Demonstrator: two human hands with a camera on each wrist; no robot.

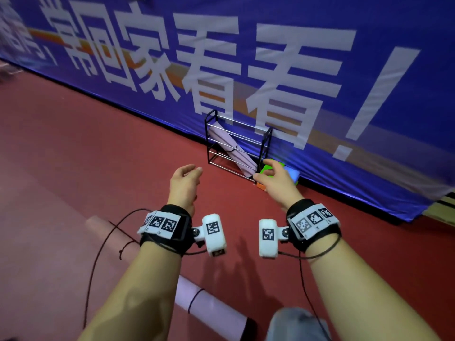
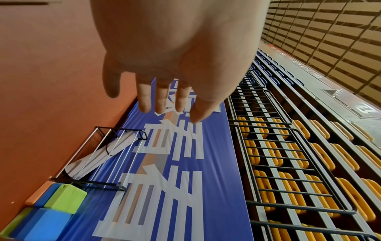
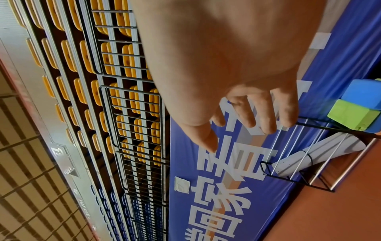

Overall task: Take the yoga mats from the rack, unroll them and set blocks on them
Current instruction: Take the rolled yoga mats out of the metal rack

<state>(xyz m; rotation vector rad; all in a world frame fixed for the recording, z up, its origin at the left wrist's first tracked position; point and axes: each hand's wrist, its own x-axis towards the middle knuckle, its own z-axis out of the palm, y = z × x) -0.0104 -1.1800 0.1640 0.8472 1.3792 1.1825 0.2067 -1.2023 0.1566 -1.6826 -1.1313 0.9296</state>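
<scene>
The rack (image 1: 236, 146), a black wire frame with thin silver rails, stands on the red floor (image 1: 73, 134) hard against the foot of the blue banner (image 1: 320, 57), and one rolled mat (image 1: 232, 150) leans slantwise inside it, its high end at the rack's left top corner and its low end at the bottom right corner. That roll is pale lilac, long and fat, bound near the middle by a thin dark strap. I judge it light but bulky, springy foam that gives under the fingers and grips rather than slips; I would take it around the middle near the strap, one hand on either side, and lift it out clear of the rails. A second rolled mat (image 1: 211, 308), same colour and also strapped, lies on the floor close under my arms. Just beside the rack's right end sit the blocks (image 2: 51, 207), green, blue and orange foam bricks, stiff enough to hold by the short sides. My left hand (image 1: 184, 180) and right hand (image 1: 273, 180) hang in the air well short of the rack, fingers loosely spread, holding nothing.
</scene>
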